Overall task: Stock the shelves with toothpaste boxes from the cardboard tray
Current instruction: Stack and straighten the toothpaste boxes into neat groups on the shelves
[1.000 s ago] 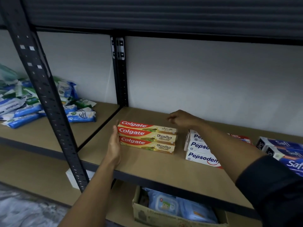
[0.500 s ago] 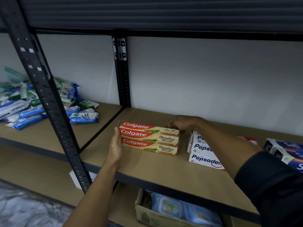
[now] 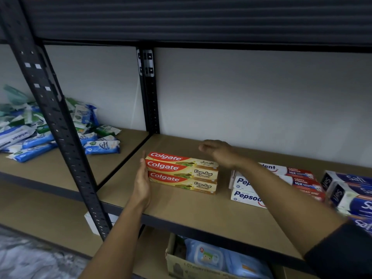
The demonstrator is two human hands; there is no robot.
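Note:
Three red-and-yellow Colgate toothpaste boxes [image 3: 182, 172] lie side by side on the wooden shelf [image 3: 201, 210]. My left hand [image 3: 142, 182] presses flat against their left ends, fingers straight. Behind and just above the boxes' right end hovers my right hand [image 3: 218, 152], blurred, with loosely bent fingers that hold nothing. White-and-red Pepsodent boxes [image 3: 244, 188] lie to the right, partly hidden by my right forearm. Blue-and-white Safi boxes [image 3: 350, 190] sit at the far right edge.
A black slotted upright [image 3: 60, 137] stands in front at the left, another upright [image 3: 149, 93] at the back. Blue and green wipe packs [image 3: 36, 133] pile on the left shelf. Below, a cardboard box [image 3: 193, 266] holds blue wipe packs.
My right hand has lifted off the back right corner of the Colgate boxes and now hovers above them. My left hand stays pressed on their left ends.

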